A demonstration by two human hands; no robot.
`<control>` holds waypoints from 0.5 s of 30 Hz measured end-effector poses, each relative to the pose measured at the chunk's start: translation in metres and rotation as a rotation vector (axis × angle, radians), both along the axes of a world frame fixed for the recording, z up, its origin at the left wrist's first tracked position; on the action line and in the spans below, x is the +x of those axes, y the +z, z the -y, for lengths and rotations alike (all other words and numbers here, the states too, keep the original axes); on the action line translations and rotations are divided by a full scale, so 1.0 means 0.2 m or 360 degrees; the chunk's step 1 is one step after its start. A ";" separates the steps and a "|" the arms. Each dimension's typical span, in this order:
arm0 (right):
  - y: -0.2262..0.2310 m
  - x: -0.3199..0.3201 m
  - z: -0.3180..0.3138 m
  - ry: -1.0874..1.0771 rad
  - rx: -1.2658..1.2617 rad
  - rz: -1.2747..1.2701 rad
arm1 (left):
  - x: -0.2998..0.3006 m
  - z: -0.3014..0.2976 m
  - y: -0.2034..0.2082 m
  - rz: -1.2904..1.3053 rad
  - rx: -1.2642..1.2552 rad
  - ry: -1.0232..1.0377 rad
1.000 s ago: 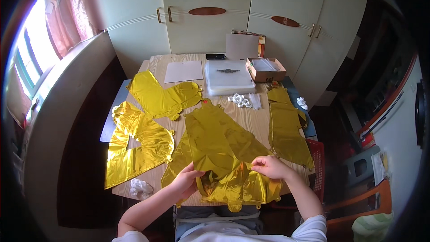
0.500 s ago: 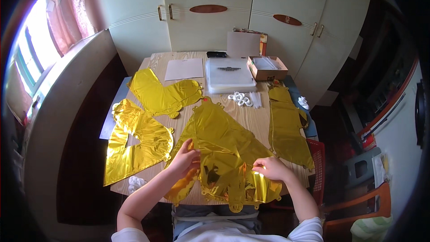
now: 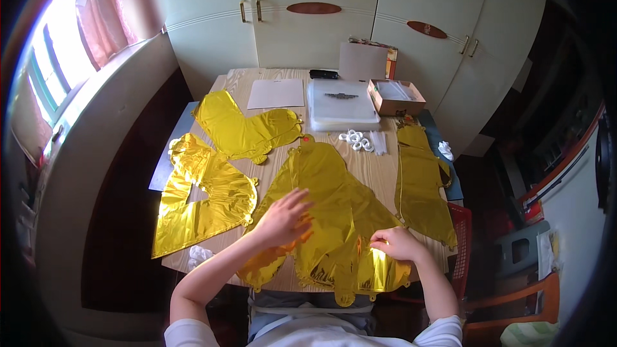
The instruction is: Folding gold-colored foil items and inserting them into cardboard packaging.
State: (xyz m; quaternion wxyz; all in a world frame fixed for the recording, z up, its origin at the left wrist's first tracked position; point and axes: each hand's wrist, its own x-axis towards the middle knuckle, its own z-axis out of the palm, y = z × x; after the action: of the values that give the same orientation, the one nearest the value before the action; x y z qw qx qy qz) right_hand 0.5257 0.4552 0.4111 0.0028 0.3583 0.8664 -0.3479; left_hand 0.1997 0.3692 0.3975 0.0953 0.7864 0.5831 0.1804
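Observation:
A large gold foil balloon (image 3: 324, 186), flat and creased, is spread at the near middle of the table and reaches past its front edge. My left hand (image 3: 281, 222) is over its left part, fingers stretched out and slightly apart, holding nothing. Whether the fingertips touch the foil is hard to see. At the balloon's lower right, my right hand (image 3: 397, 243) has its fingers bent together on the foil in a pinch. Below that hand the foil shines brightly. Another flat gold foil balloon (image 3: 225, 209) lies to the left of my left hand.
More flat gold balloons lie at the back left (image 3: 234, 130) and right (image 3: 421, 186). White ribbon rolls (image 3: 355, 141), a clear plastic case (image 3: 340, 112), an open carton (image 3: 397, 97) and a pale sheet (image 3: 275, 94) stand farther back. A red basket (image 3: 460, 238) is beside the table.
My left hand has moved up and its fingers have opened out from a more curled pose. The foil's middle lies smoother. My right hand stays at the lower right. The whole view has shifted slightly.

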 end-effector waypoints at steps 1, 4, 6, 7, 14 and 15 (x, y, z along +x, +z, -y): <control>0.01 -0.01 0.00 0.0011 0.0001 0.0022 | 0.00 -0.01 -0.04 -0.0007 -0.0034 -0.0145; 0.02 -0.01 -0.01 0.0044 0.0011 0.0041 | 0.04 0.00 -0.05 -0.0229 0.0020 -0.0278; 0.03 -0.01 -0.01 0.0064 0.0024 -0.0008 | 0.04 -0.01 -0.08 -0.0332 0.0061 -0.0308; 0.03 -0.01 -0.01 0.0068 0.0028 -0.0004 | 0.04 -0.02 -0.09 -0.0391 0.0063 -0.0326; 0.01 -0.01 -0.03 0.0061 0.0041 0.0011 | 0.04 -0.01 -0.12 -0.0409 0.0051 -0.0292; 0.01 -0.01 -0.03 0.0051 0.0031 0.0021 | 0.04 -0.01 -0.12 -0.0424 0.0056 -0.0286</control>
State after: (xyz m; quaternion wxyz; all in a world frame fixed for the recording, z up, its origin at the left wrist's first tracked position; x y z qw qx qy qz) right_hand 0.5228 0.4611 0.4131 0.0105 0.3468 0.8753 -0.3370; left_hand 0.2087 0.3710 0.3739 0.0191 0.8539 0.5147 0.0753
